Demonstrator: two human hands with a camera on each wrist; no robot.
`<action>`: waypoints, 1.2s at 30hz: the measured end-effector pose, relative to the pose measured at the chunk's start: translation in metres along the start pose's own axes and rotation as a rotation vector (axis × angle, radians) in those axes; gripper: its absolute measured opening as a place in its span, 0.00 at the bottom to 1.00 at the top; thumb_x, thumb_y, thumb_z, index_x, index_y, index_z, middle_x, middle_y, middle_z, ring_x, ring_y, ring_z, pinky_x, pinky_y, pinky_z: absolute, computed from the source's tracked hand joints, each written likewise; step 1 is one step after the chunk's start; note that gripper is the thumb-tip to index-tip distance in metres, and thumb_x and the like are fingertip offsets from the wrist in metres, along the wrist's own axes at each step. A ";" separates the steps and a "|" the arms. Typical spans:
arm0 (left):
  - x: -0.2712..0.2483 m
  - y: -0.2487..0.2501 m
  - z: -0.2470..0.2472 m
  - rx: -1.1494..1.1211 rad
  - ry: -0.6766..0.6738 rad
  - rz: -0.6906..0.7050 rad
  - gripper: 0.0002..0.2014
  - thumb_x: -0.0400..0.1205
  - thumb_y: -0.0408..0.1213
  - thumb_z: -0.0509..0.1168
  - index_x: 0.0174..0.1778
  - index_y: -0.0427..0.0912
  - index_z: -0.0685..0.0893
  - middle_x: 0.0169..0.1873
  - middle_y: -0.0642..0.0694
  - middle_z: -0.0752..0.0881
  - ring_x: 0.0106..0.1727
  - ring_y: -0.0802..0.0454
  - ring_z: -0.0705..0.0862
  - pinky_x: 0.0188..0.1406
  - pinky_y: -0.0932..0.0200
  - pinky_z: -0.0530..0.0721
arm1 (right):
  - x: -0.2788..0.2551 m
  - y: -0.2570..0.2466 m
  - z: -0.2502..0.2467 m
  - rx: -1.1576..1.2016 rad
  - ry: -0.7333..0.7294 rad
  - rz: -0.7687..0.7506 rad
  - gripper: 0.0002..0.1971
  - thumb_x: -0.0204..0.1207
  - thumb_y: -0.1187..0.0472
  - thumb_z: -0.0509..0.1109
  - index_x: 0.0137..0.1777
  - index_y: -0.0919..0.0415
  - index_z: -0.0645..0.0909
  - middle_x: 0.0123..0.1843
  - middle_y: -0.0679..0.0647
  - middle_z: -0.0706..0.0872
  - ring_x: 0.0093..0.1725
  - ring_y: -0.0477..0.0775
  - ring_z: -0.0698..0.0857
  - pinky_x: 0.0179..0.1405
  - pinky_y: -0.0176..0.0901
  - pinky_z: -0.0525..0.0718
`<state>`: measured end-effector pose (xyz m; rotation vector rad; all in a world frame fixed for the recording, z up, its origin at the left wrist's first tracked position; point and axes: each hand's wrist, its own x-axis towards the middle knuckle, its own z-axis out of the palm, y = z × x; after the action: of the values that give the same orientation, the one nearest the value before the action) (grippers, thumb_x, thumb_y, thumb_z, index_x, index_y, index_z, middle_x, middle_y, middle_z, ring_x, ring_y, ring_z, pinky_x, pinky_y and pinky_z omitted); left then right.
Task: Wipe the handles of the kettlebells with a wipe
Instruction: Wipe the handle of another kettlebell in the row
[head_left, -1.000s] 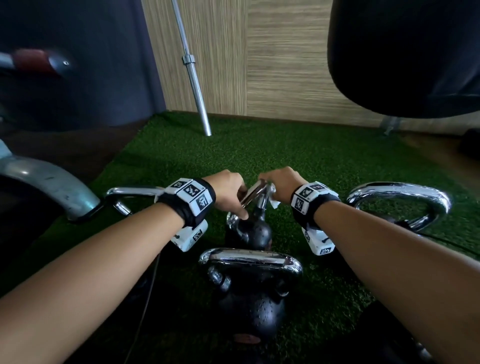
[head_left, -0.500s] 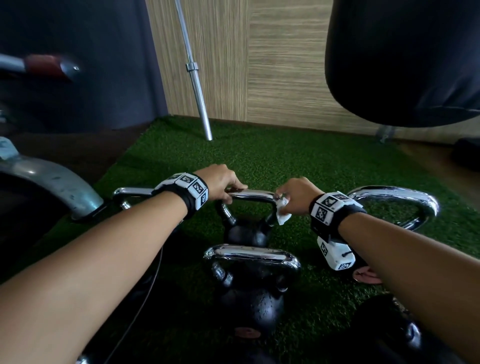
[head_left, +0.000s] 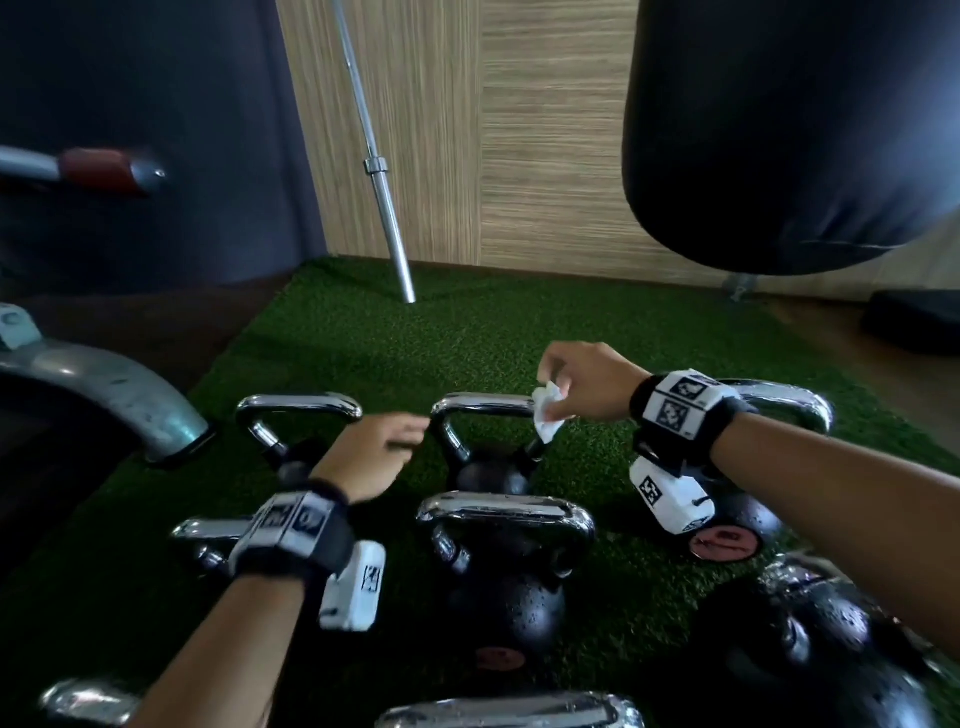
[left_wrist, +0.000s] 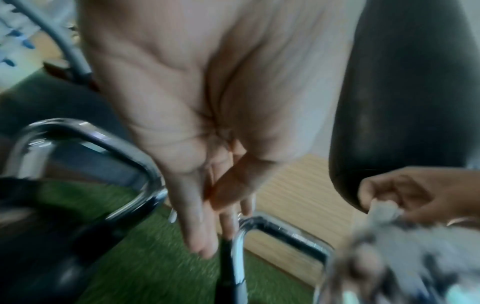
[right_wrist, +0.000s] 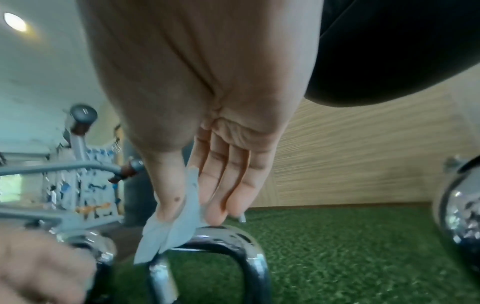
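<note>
Several black kettlebells with chrome handles stand on green turf (head_left: 597, 332). My right hand (head_left: 553, 400) pinches a small white wipe (head_left: 546, 422) between thumb and fingers at the right corner of the back middle kettlebell's handle (head_left: 480, 402). In the right wrist view the wipe (right_wrist: 176, 224) hangs against that handle (right_wrist: 223, 246). My left hand (head_left: 410, 439) hovers just left of the handle, fingers straight, holding nothing. The left wrist view shows its fingers (left_wrist: 205, 242) beside the handle (left_wrist: 262, 224), blurred.
A steel barbell (head_left: 384, 208) leans on the wooden wall. A black punching bag (head_left: 789, 130) hangs at the upper right. A grey machine frame (head_left: 104, 395) curves in from the left. More kettlebells sit close by: front middle (head_left: 506, 525), back left (head_left: 298, 405), right (head_left: 779, 405).
My left hand has let go of the middle handle and drawn back toward me. My right hand has lifted, with the wipe, to the handle's right corner. The once tilted kettlebell stands upright.
</note>
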<state>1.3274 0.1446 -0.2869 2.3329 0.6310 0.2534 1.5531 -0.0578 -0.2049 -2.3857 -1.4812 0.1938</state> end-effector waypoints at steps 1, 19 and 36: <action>-0.011 -0.013 0.007 -0.065 -0.078 -0.066 0.29 0.82 0.18 0.62 0.70 0.56 0.81 0.69 0.48 0.86 0.66 0.50 0.86 0.63 0.55 0.85 | -0.008 -0.008 -0.003 0.034 -0.033 -0.021 0.17 0.72 0.54 0.84 0.56 0.54 0.82 0.49 0.45 0.84 0.45 0.46 0.84 0.37 0.36 0.79; -0.075 -0.028 0.113 -0.151 -0.267 -0.209 0.55 0.49 0.71 0.85 0.74 0.62 0.76 0.67 0.64 0.82 0.71 0.62 0.79 0.77 0.60 0.75 | -0.076 -0.083 0.031 -0.159 -0.169 -0.158 0.10 0.77 0.63 0.75 0.57 0.60 0.90 0.52 0.54 0.91 0.52 0.51 0.88 0.49 0.40 0.83; -0.084 -0.027 0.117 -0.233 -0.239 -0.188 0.32 0.58 0.60 0.88 0.54 0.69 0.79 0.55 0.68 0.85 0.59 0.73 0.81 0.66 0.65 0.77 | -0.087 -0.061 0.021 -0.300 -0.189 0.017 0.08 0.74 0.69 0.73 0.51 0.67 0.91 0.49 0.62 0.92 0.49 0.64 0.91 0.51 0.56 0.92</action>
<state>1.2852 0.0512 -0.3916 2.0259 0.6588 -0.0372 1.4561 -0.1058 -0.2079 -2.6796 -1.6785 0.2204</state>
